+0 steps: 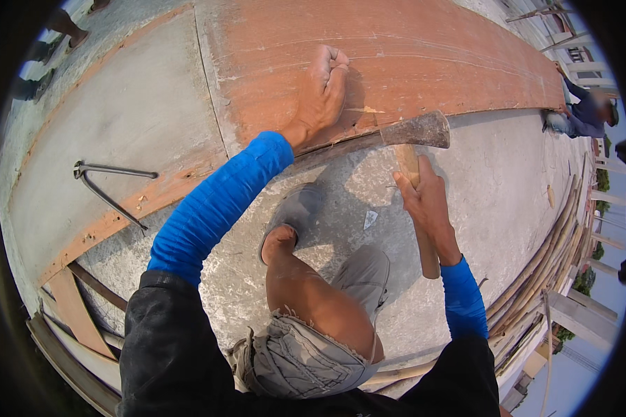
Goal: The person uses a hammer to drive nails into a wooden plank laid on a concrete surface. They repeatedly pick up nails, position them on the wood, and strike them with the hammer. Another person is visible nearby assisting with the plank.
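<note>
Right hand grips a hatchet beside an orange-brown panel

The right hand [428,198] is wrapped around the wooden handle of the hatchet [417,131], its dark metal head near the near edge of the orange-brown panel [424,62]. To its left, the left hand [323,94] is at that panel, fingers curled closed; whether they hold anything cannot be told. Farther left, splayed metal pincers [115,169] lie on a grey panel [146,97]. Another person [590,118] crouches at the far right end.

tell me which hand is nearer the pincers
Left. The left hand is beyond and to the right of the pincers, over the reddish board; the right hand, around a wooden handle, is farther right.
</note>
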`<state>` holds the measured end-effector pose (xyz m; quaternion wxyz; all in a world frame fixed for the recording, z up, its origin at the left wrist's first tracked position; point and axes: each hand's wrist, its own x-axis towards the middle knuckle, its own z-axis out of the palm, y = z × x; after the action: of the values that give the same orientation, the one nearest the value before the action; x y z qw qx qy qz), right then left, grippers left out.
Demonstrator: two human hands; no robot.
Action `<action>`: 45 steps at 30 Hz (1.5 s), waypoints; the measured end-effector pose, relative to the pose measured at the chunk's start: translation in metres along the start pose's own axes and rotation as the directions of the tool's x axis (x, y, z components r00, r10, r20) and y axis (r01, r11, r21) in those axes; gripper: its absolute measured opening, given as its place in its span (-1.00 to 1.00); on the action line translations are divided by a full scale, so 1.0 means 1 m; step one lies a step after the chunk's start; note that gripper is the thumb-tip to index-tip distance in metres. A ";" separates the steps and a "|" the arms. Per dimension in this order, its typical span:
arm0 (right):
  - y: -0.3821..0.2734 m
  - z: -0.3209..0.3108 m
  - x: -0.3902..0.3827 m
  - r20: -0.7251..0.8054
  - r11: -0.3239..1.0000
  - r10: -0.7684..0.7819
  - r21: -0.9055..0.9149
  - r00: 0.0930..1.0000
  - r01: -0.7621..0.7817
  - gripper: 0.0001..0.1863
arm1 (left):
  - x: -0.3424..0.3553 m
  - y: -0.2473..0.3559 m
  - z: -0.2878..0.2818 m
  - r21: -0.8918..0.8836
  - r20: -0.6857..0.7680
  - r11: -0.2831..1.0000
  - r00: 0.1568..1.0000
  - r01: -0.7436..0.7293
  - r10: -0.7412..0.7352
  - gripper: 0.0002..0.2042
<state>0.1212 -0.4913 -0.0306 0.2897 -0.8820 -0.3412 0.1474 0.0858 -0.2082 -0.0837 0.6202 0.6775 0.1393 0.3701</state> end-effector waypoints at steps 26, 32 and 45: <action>-0.060 0.010 -0.044 -0.109 0.731 0.395 0.638 0.912 -0.240 -0.61 | -0.169 0.067 0.055 -0.725 0.635 -0.031 0.650 0.688 -0.417 -0.45; -0.049 -0.001 -0.043 -0.174 0.749 0.410 0.624 0.896 -0.222 -0.61 | -0.153 0.066 0.076 -0.718 0.650 -0.074 0.628 0.693 -0.428 -0.45; -0.024 -0.013 -0.033 -0.386 0.705 0.434 0.709 0.814 -0.040 -0.68 | -0.132 0.056 0.104 -0.671 0.712 -0.105 0.598 0.734 -0.369 -0.51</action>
<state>0.0905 -0.5046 -0.0035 0.6466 -0.7595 -0.0498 0.0502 0.0498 -0.3809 -0.0700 0.9959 0.0591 0.0584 -0.0372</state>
